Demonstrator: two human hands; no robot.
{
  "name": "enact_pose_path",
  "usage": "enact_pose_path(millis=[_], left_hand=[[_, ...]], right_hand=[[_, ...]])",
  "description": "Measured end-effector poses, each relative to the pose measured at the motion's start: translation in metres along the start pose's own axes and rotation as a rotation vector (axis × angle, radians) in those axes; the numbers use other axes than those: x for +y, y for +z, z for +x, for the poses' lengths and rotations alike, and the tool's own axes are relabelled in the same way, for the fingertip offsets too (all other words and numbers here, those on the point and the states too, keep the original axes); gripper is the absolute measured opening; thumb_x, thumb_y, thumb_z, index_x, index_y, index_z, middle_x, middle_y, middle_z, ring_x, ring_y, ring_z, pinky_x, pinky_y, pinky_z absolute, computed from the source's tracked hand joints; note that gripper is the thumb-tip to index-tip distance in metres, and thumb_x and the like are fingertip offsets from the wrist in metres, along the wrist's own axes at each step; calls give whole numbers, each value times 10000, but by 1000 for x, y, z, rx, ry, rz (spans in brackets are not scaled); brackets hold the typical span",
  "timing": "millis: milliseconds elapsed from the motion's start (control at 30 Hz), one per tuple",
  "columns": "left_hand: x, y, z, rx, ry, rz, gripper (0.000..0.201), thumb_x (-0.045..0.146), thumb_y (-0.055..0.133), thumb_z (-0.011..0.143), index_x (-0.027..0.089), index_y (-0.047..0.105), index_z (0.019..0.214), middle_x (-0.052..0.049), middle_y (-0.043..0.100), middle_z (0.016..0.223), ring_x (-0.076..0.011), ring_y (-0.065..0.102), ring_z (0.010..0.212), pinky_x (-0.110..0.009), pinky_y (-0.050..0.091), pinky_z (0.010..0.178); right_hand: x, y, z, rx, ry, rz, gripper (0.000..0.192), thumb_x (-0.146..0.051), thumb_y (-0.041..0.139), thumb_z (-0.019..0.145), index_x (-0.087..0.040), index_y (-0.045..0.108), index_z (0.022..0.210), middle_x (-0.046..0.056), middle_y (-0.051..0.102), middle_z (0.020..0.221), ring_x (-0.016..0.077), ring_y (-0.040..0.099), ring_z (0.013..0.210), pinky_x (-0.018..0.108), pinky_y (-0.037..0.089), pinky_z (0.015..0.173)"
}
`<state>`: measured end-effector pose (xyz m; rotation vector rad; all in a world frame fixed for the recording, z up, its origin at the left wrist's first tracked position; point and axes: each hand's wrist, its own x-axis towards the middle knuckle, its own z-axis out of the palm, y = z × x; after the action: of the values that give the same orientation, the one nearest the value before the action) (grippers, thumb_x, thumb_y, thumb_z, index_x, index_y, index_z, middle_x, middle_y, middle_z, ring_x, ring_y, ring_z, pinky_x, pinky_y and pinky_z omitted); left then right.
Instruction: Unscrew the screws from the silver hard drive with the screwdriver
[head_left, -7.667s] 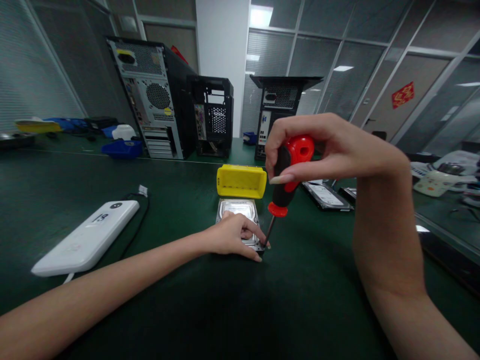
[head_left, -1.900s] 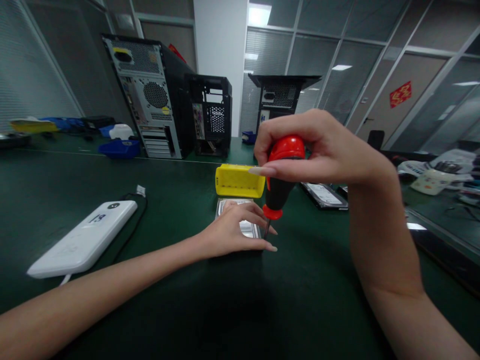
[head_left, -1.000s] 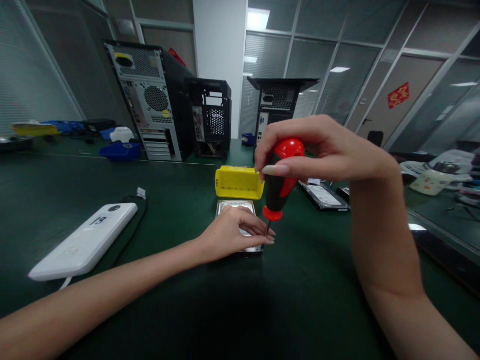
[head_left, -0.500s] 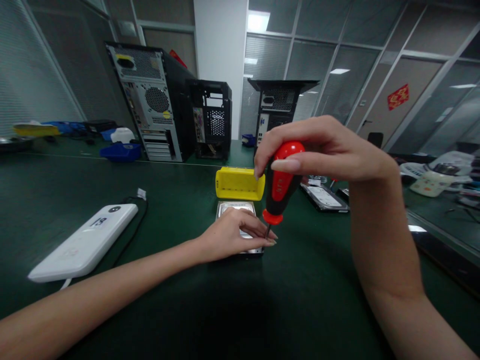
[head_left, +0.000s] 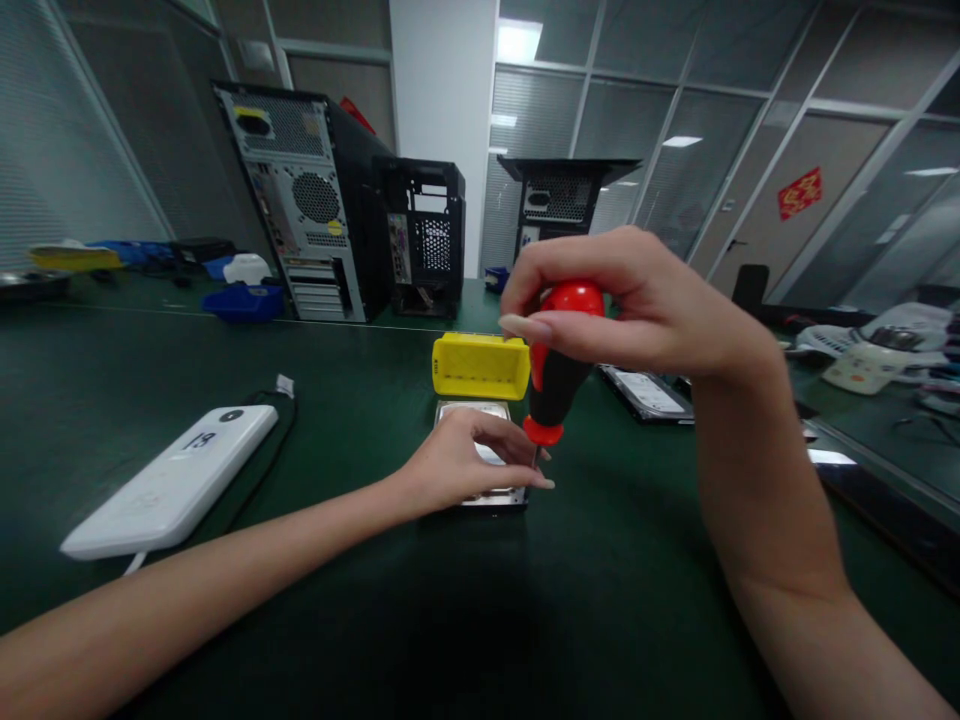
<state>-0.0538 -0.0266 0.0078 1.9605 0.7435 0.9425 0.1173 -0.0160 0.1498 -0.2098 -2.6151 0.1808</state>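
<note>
A silver hard drive (head_left: 495, 497) lies on the green table in front of me, partly covered by my left hand (head_left: 469, 460). The thumb and fingers of that hand close around the thin metal shaft of a screwdriver at the drive's right front corner. My right hand (head_left: 600, 310) grips the red and black handle of the screwdriver (head_left: 555, 390) from above. The tool stands nearly upright, leaning slightly right at the top, with its tip hidden behind the left fingertips. Whether a screw sits under the tip, I cannot tell.
Just behind the drive is a yellow bin (head_left: 480, 367). Another hard drive (head_left: 649, 394) lies to the right. A white power bank (head_left: 172, 480) with a cable lies left. Computer cases (head_left: 315, 200) and a blue bin (head_left: 244, 303) stand at the back.
My right hand has shifted slightly left and its thumb has moved across the handle, as if turned. The left fingers are a little further apart around the shaft.
</note>
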Motion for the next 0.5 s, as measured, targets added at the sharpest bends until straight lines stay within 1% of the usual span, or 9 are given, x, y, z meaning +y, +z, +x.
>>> enact_pose_path(millis=[67, 133, 233, 333, 400, 500], left_hand=[[-1, 1, 0, 18, -32, -20, 192, 217, 836, 696, 88, 762, 818, -65, 782, 797, -165, 732, 727, -230, 581, 717], [-2, 2, -1, 19, -19, -31, 167, 197, 834, 695, 90, 763, 801, -63, 783, 805, -162, 734, 740, -224, 581, 728], [1, 1, -1, 11, 14, -23, 132, 163, 825, 699, 97, 770, 799, -62, 785, 820, -165, 737, 769, -232, 583, 761], [3, -1, -1, 10, 38, -17, 113, 155, 818, 706, 103, 775, 796, -65, 787, 828, -172, 741, 781, -244, 589, 772], [3, -1, -1, 4, 43, -18, 113, 151, 815, 709, 99, 776, 802, -71, 788, 836, -175, 744, 783, -249, 592, 774], [2, -2, -1, -14, 50, -18, 122, 142, 812, 710, 92, 774, 815, -79, 788, 848, -181, 746, 792, -257, 595, 782]], right_hand=[[-2, 0, 0, -22, 5, 4, 274, -405, 493, 949, -152, 594, 918, 18, 603, 825, 94, 554, 715, 203, 442, 645], [-3, -2, -2, -58, 29, 22, 278, -405, 454, 961, -163, 593, 960, 23, 611, 872, 104, 573, 765, 201, 463, 678], [-6, -7, -6, -126, 80, 72, 248, -321, 383, 976, -189, 576, 1058, 26, 622, 1024, 120, 598, 916, 198, 496, 783], [-7, -11, -8, -162, 79, 107, 248, -237, 383, 970, -177, 539, 1152, 30, 596, 1161, 113, 586, 1034, 198, 503, 877], [-6, -11, -8, -165, 65, 117, 246, -225, 403, 967, -156, 537, 1161, 40, 597, 1174, 109, 589, 1041, 202, 511, 891], [-5, -10, -6, -148, 62, 112, 219, -264, 448, 956, -180, 587, 1103, 25, 634, 1117, 111, 610, 990, 203, 520, 864]])
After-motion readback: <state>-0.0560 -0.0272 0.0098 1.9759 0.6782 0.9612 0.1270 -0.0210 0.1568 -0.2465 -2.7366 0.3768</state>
